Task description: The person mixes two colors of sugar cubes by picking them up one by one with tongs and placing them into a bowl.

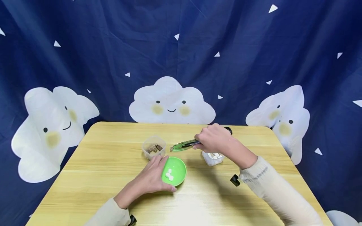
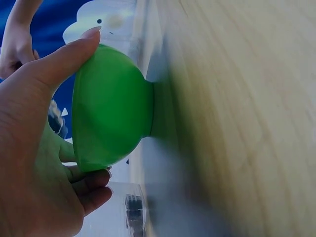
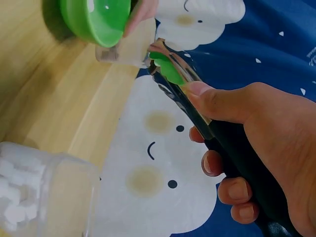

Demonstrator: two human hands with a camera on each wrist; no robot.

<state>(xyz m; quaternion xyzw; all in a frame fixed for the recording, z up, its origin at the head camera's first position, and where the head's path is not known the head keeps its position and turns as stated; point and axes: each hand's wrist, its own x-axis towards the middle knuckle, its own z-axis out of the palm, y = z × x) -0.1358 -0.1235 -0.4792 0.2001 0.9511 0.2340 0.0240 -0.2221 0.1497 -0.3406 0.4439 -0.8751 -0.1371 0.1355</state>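
My left hand (image 1: 152,175) grips a green bowl (image 1: 181,169) by its side, thumb at the near edge and fingers round the far side. Several small white cubes (image 1: 169,176) lie inside it. In the left wrist view the bowl (image 2: 111,111) stands upright on its foot on the table. My right hand (image 1: 213,139) holds metal tongs (image 1: 185,145) with a dark handle, their tips pointing left above the bowl's far rim. A small brown cube (image 1: 171,149) sits at the tips. In the right wrist view my fingers wrap the handle (image 3: 232,148).
Left of the tongs' tips stands a clear tub (image 1: 147,145) with several brown cubes (image 1: 154,148). Another clear tub (image 1: 212,162) of white cubes (image 3: 15,197) is partly under my right hand. The wooden table (image 1: 93,175) ends at a blue cloud-print curtain (image 1: 175,56).
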